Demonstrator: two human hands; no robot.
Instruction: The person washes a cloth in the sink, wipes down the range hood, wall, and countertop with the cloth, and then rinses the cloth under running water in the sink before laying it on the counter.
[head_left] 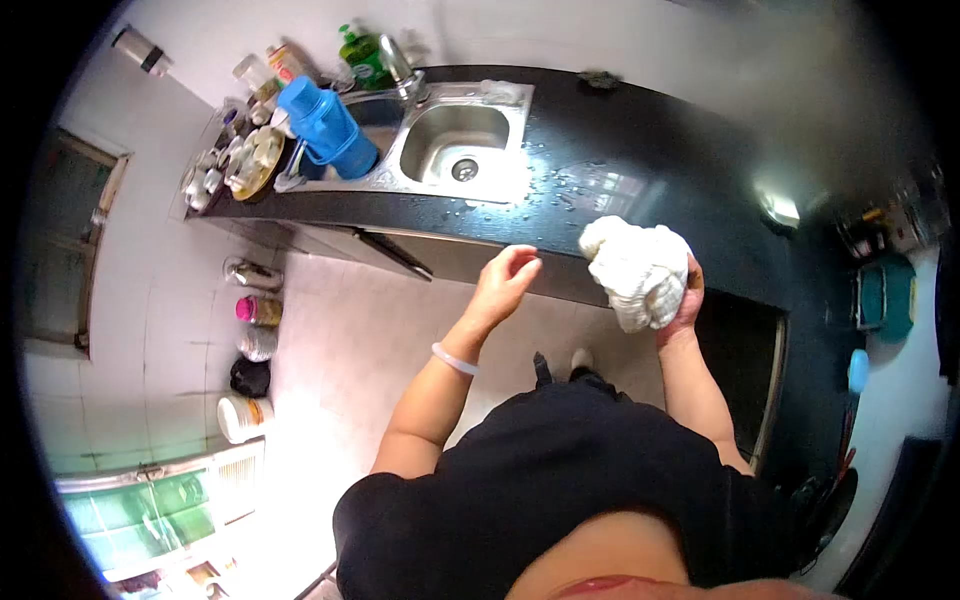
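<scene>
White cloth (636, 272): held by the front edge of the bench (585, 130); probably soft, light, best gripped by bunched folds.
Right hand (692, 300): clamped on the cloth's side.
Left hand (507, 283): unoccupied, loosely curled.

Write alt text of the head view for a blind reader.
A bare right hand holds a bunched white cloth near a black counter; the left hand is apart from it. Beyond are a metal sink and blue flask.

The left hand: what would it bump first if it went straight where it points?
Probably the black counter, at its front edge, though the left hand could pass above; depth is unclear.
</scene>
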